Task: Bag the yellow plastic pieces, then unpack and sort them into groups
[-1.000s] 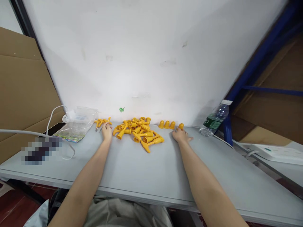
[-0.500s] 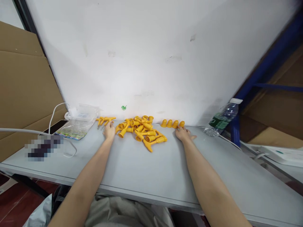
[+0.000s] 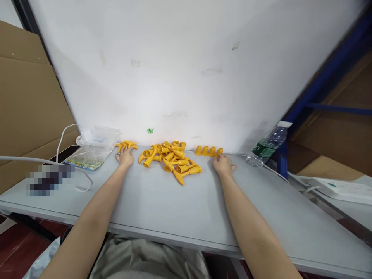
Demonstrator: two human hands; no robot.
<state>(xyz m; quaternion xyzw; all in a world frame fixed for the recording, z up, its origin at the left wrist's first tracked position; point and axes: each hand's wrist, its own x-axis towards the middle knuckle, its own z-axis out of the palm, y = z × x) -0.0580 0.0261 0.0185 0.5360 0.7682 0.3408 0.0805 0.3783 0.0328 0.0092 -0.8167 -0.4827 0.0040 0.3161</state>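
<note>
A heap of yellow plastic funnel-shaped parts (image 3: 168, 159) lies at the back of the grey table (image 3: 180, 205), against the white wall. To its left lie a few yellow T-shaped pieces with small metal parts (image 3: 125, 145); my left hand (image 3: 124, 157) rests on the table touching them, fingers stretched forward. To the right of the heap stands a row of several small yellow caps (image 3: 207, 150). My right hand (image 3: 223, 164) lies flat on the table just in front of the rightmost cap, fingers spread.
A clear plastic bag (image 3: 93, 149) and a white cable (image 3: 62, 139) lie at the left, beside a dark phone-like slab (image 3: 62, 154). A water bottle (image 3: 267, 144) lies at the right near a blue rack post (image 3: 316, 89). Cardboard stands at the far left.
My left hand has slid left, from beside the heap onto the T-shaped pieces. My right hand has stayed by the caps. The view has shifted slightly.
</note>
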